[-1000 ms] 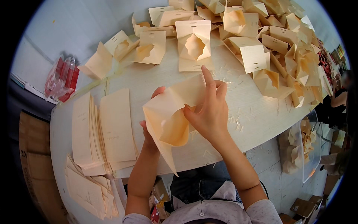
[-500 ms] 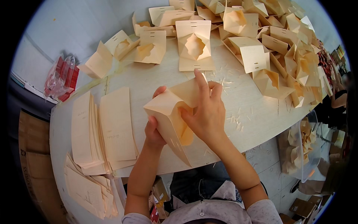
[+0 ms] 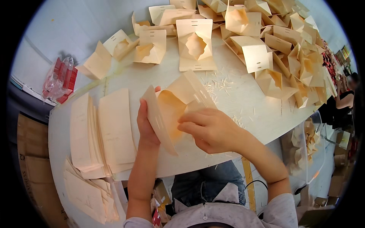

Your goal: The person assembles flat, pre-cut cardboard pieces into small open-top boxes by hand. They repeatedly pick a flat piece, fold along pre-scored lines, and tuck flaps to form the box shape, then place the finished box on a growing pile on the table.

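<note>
A cream folded card piece (image 3: 155, 110) with a wide cut-out opening is held over the table near its front edge. My left hand (image 3: 147, 127) is closed round its left side, with the thumb on the outer panel. In front of the opening, my right hand (image 3: 213, 130) has its fingertips pinched together, close to the card's inner edge. Whatever lies between those fingertips is hidden. The card stands tilted, its slotted right panel (image 3: 195, 89) spread outward. Beyond it, a finished-looking folded card (image 3: 194, 65) with a jagged opening lies on the table.
Stacks of flat card blanks (image 3: 116, 129) lie at the left, with more loose blanks (image 3: 85, 193) nearer me. Many folded cards (image 3: 275, 81) are heaped at the far right. Small card scraps (image 3: 218, 84) litter the table (image 3: 152, 81). A clear bin (image 3: 304, 148) stands right; a person sits beyond.
The card has turned and opened wider, its opening now facing right. My right hand has moved down from the upper panel, and its spread fingers have closed into a pinch.
</note>
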`<state>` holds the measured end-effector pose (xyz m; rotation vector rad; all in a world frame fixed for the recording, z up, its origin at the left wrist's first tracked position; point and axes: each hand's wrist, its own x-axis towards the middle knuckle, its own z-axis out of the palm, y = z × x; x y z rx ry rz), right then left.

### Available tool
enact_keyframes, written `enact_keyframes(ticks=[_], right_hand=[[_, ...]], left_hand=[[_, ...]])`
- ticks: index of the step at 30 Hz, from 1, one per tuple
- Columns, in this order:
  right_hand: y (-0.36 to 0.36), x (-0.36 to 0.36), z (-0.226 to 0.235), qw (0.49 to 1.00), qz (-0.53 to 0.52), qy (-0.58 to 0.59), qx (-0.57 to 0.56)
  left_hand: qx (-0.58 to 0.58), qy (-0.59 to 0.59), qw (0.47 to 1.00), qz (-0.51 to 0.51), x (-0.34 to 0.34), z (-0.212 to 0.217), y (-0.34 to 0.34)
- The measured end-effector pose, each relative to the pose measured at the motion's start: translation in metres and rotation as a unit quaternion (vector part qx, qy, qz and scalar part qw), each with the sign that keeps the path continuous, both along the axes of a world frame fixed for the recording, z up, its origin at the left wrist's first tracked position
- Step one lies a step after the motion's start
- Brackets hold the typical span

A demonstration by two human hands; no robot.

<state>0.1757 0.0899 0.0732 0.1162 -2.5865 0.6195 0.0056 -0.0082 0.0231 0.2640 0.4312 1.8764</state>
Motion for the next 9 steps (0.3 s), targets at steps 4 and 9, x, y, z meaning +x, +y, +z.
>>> enact_keyframes(ticks=[4,9], right_hand=[[0.003,-0.011,-0.003,0.979,0.022,-0.176,-0.099],[0.013,-0.037,-0.028,0.949,0.081,-0.292,-0.085]], left_hand=[[-0.026,0.021,0.999,-0.037,-0.002,-0.005,0.003],[0.031,0.011,0.993,-0.116,-0.006,-0.022,0.009]])
